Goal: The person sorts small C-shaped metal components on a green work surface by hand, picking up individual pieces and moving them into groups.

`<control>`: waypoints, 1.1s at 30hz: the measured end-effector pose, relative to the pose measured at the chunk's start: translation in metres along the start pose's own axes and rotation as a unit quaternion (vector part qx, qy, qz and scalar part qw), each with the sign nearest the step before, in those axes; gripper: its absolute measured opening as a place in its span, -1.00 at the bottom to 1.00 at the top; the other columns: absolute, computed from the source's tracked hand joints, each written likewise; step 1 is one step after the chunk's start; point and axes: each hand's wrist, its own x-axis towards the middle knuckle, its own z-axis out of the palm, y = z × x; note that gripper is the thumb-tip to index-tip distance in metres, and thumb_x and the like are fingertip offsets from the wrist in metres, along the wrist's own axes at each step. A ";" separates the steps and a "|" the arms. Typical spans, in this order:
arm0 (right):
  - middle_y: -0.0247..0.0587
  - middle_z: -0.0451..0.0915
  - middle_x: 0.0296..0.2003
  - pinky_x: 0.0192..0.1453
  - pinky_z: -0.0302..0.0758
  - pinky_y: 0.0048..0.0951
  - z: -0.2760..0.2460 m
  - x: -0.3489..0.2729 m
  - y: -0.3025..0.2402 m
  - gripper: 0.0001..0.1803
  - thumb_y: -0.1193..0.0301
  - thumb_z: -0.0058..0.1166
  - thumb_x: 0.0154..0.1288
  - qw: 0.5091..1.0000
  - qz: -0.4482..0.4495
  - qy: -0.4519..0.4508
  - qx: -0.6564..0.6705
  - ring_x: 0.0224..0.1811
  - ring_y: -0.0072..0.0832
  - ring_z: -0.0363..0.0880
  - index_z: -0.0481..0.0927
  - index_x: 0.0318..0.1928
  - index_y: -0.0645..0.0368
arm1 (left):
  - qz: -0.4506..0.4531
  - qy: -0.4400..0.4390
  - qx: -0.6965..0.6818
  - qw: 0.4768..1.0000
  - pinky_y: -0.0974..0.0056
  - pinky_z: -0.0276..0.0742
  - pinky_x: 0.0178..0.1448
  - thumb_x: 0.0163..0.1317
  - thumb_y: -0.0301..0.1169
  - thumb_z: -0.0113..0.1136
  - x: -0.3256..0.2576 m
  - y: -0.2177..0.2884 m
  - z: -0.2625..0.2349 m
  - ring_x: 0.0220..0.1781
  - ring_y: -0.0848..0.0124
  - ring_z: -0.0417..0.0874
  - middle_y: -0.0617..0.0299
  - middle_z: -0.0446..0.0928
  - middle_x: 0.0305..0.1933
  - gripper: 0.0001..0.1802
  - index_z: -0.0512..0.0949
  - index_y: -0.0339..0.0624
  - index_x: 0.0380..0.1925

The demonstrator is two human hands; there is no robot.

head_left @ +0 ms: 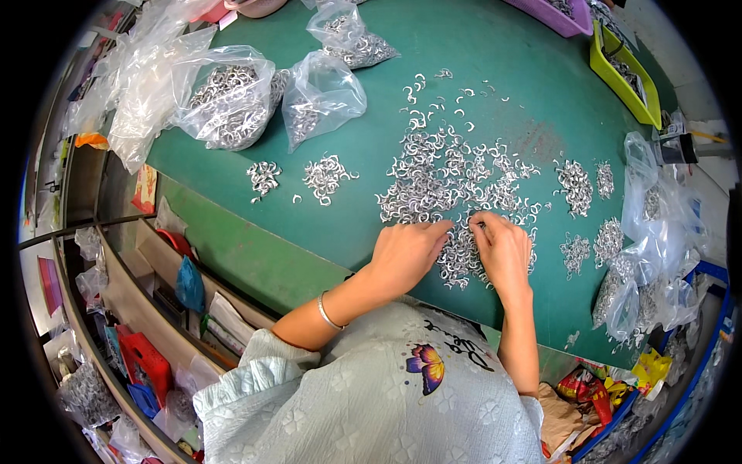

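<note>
A broad heap of small silver C-shaped metal pieces [421, 182] is spread over the green tabletop [340, 232] in front of me. At the heap's near left edge is my left hand [408, 254], its fingers closed and pointing right into the pieces. My right hand [506, 251] rests on the near right part, thumb and forefinger pinched together. Whatever the fingertips hold is too small to make out. Two small piles, a left pile [264, 178] and a larger pile [328, 178], lie left of the heap. Several more piles, including one pile [574, 188], lie to its right.
Clear plastic bags of metal pieces [230, 100] stand at the back left, and more bags [649, 271] at the right edge. A yellow-green basket [655, 108] and a purple basket [568, 23] sit at the far right. Open drawers [147, 255] adjoin the table on the left.
</note>
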 end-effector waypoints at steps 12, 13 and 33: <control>-0.37 0.48 -0.50 -0.34 0.29 -0.60 -0.016 0.003 0.016 -0.86 0.57 0.10 0.20 0.606 0.183 -0.002 0.774 -0.49 -0.62 0.31 0.49 -0.21 0.28 | -0.039 -0.010 -0.023 0.999 0.04 0.44 -0.51 0.20 -0.37 0.12 0.000 0.005 -0.006 -0.56 0.05 0.57 0.07 0.58 -0.53 -0.77 0.53 -0.08 -0.13; -0.35 0.50 -0.49 -0.32 0.31 -0.57 -0.016 0.004 0.016 -0.87 0.56 0.12 0.19 0.603 0.193 0.010 0.774 -0.49 -0.60 0.32 0.51 -0.23 0.28 | -0.037 -0.009 -0.025 0.999 0.03 0.44 -0.51 0.20 -0.37 0.12 0.000 0.005 -0.006 -0.55 0.05 0.57 0.07 0.58 -0.53 -0.77 0.53 -0.08 -0.13; -0.17 0.50 -0.33 -0.46 0.34 -0.59 -0.009 0.004 0.020 -0.80 0.40 -0.02 0.34 0.609 0.200 -0.029 0.767 -0.47 -0.54 0.42 0.50 -0.18 0.31 | -0.060 0.039 -0.018 0.997 0.17 0.37 -0.56 0.16 -0.35 0.20 -0.001 -0.004 -0.007 -0.67 0.18 0.51 0.15 0.46 -0.72 -0.74 0.57 -0.03 -0.12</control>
